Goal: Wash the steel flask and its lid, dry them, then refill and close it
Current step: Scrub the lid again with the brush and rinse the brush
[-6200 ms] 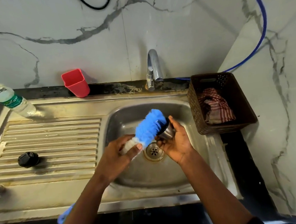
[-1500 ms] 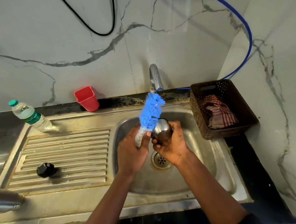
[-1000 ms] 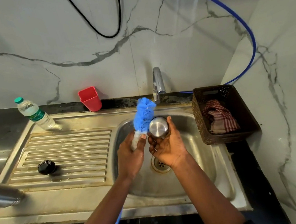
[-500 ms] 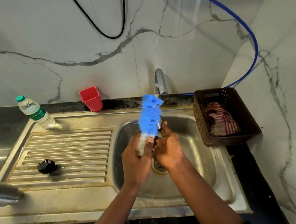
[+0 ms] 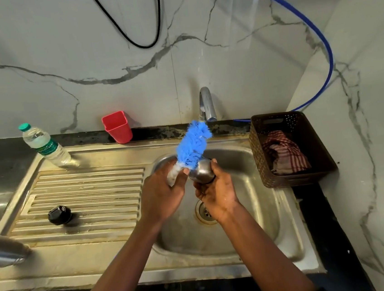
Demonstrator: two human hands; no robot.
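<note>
**Q:** Left fingers?
**A:** My left hand (image 5: 162, 196) grips the brush (image 5: 192, 147) low on its pale stem, fingers curled round it, thumb tip on top. The blue bristles stick up past my knuckles toward the tap (image 5: 207, 104). The handle is hidden behind my palm and forearm.

**Q:** Right?
**A:** My right hand (image 5: 217, 192) holds the steel lid (image 5: 201, 174), fingers wrapped behind it, thumb along the side, dome facing me. The bristle base touches its upper edge. The open side is turned away — can't tell if any bristles are inside.

**Q:** Flask?
**A:** The steel flask (image 5: 3, 250) is far left of my left fingers, lying on the sink (image 5: 286, 218) ledge. It's cut off by the frame edge — one blurred end shows. The black stopper (image 5: 59, 215) sits on the drainboard ribs between it and my left hand.

**Q:** Rest?
**A:** The drain (image 5: 204, 212) is partly covered by my right wrist. Right of my right fingers is a brown basket (image 5: 258, 152) holding a checked cloth (image 5: 284, 152). Beyond my left fingers, by the wall, are a red cup (image 5: 116, 127) and a water bottle (image 5: 44, 144).
</note>
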